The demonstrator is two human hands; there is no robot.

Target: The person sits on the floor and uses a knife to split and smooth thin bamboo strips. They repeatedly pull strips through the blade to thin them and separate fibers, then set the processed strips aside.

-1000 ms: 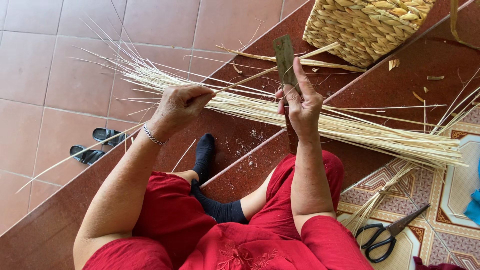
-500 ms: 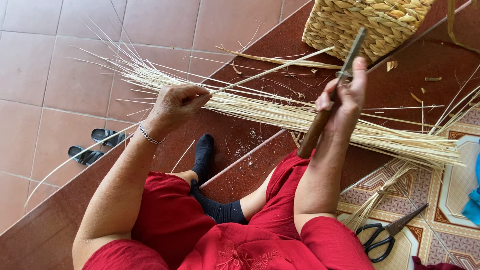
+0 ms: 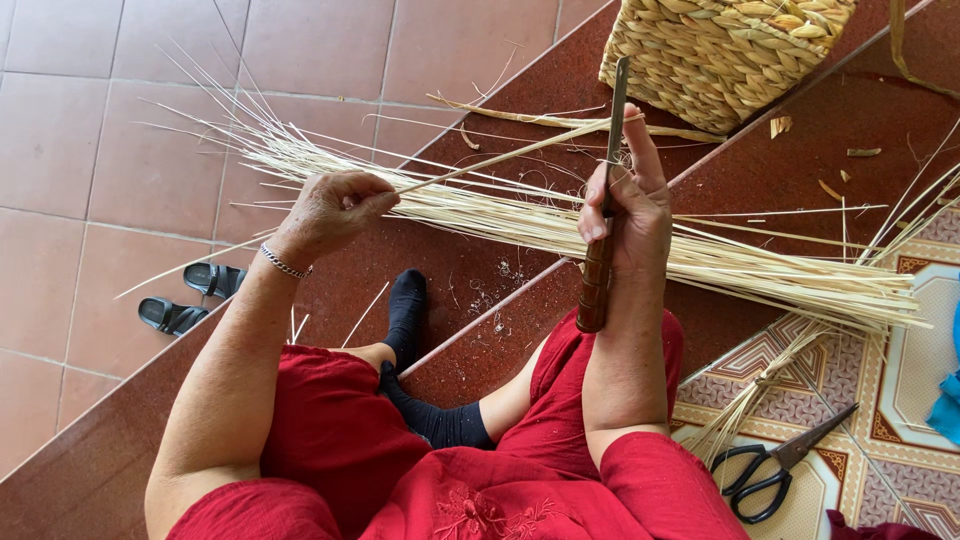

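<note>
Left hand (image 3: 335, 205) pinched tight on one thin pale reed strip (image 3: 480, 162), grip narrow, thumb and fingers closed over its end. The strip runs up and right, taut, to the knife (image 3: 603, 210).

Right hand (image 3: 625, 205) wrapped around the knife, fist closed where the brown wooden handle meets the blade; handle sticks out below the hand toward the knee, blade points up past the fingertips. Index finger extended along the blade. The strip meets the blade just by that finger and thumb; can't tell whether it passes over the edge or under the thumb.

Below both hands: a loose bundle of split reeds (image 3: 640, 245) lying across the dark red step (image 3: 480, 280), fanned out at the left end over the tiled floor (image 3: 90, 150). Woven basket (image 3: 720, 50) stands at the top, just beyond the knife tip. Black-handled scissors (image 3: 775, 468) on the patterned tile at lower right, well apart from the hands. Pair of black sandals (image 3: 190, 297) on the floor at left. Person seated in red clothes, black sock on the step.

Risks, my read:
- Finger and thumb sit right at the blade where the strip crosses. A slip or a snapped strip could run the edge into them.
- Strip is thin and under tension; too steep a blade angle would likely cut through it rather than shave it.
- Left pinch is on the very end; it may pull free.
- Loose reeds on the step edge could slide off.
</note>
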